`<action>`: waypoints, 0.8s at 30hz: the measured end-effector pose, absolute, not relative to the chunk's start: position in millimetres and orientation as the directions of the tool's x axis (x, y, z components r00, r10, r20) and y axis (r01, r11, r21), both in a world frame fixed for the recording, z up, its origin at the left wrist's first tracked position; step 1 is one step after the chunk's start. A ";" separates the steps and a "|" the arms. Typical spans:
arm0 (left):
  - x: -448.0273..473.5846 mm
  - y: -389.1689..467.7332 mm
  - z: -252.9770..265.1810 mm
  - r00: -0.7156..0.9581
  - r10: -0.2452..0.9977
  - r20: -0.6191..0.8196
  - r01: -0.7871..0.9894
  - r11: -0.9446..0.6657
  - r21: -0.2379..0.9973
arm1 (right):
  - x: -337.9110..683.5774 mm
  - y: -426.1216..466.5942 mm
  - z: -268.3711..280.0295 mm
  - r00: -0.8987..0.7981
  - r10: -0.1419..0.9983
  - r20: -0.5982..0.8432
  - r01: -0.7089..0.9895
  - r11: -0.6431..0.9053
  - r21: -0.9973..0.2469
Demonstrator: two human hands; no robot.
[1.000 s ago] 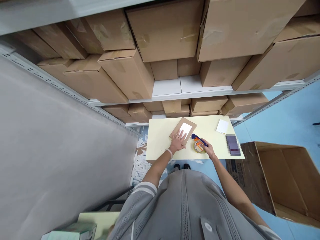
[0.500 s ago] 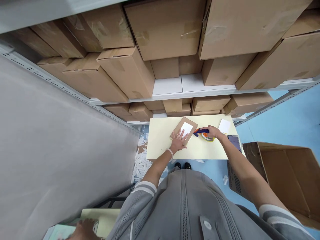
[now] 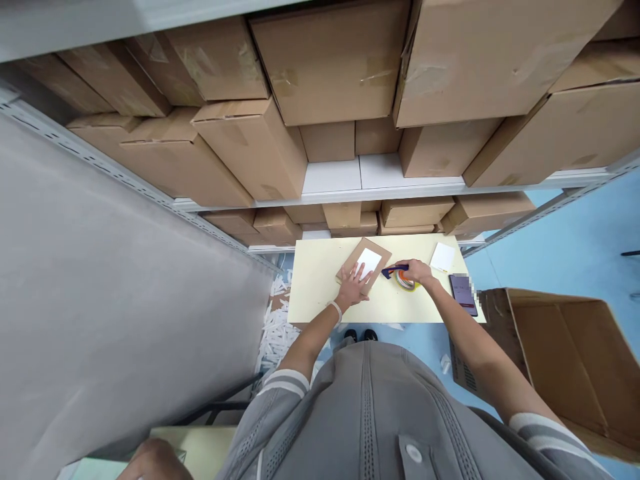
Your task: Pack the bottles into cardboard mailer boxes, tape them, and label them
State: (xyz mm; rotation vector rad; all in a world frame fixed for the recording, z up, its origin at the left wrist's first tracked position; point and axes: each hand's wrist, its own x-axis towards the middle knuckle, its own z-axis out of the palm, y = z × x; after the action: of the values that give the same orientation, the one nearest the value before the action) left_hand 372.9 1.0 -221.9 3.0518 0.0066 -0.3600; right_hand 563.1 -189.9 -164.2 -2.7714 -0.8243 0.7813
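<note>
A flat brown cardboard box (image 3: 377, 254) with a white label (image 3: 369, 262) lies at a slant on the pale yellow table (image 3: 315, 280). My left hand (image 3: 353, 288) rests on it with fingers spread, partly over the label. Just right of the box, my right hand (image 3: 417, 271) is closed round the handle of a blue and orange tape dispenser (image 3: 401, 274) carrying a roll of yellowish tape. The dispenser's front end is close to the box's right edge; whether they touch I cannot tell.
A stack of white paper (image 3: 443, 257) and a phone (image 3: 463, 295) lie at the table's right. Beyond stand shelves of cardboard boxes (image 3: 340, 60). A large open carton (image 3: 565, 360) is on the floor at right, paper strips (image 3: 280, 333) at left. Another person's hand (image 3: 157, 460) shows bottom left.
My right hand has tilted the tape dispenser slightly and brought it a little nearer me. My left hand stays on the box. The whole view has shifted slightly; the other person's hand has moved.
</note>
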 end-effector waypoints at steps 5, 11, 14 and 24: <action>373.9 -1.2 -220.7 0.971 0.005 -0.241 0.015 -0.999 0.039 | 563.7 -173.9 -147.2 0.623 0.692 -0.364 0.698 -0.702 -0.142; 373.9 -1.0 -220.4 0.971 0.005 -0.237 0.016 -0.999 0.046 | 560.5 -174.8 -155.8 0.740 0.424 -0.522 0.357 -0.906 -0.229; 372.9 -0.3 -221.7 0.975 0.005 -0.224 0.020 -0.998 0.062 | 552.3 -183.4 -160.8 0.744 0.408 -0.530 0.320 -0.913 -0.254; 373.8 -4.5 -224.0 0.973 0.018 -0.229 0.029 -0.999 0.043 | 547.8 -158.4 -151.3 0.637 0.680 -0.364 0.696 -0.710 -0.109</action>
State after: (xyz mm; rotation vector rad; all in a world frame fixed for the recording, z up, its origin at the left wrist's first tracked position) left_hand 373.8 -4.5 -224.0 3.0749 0.0362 -0.3556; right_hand 547.8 -158.4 -151.3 -2.8797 -1.2102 0.6121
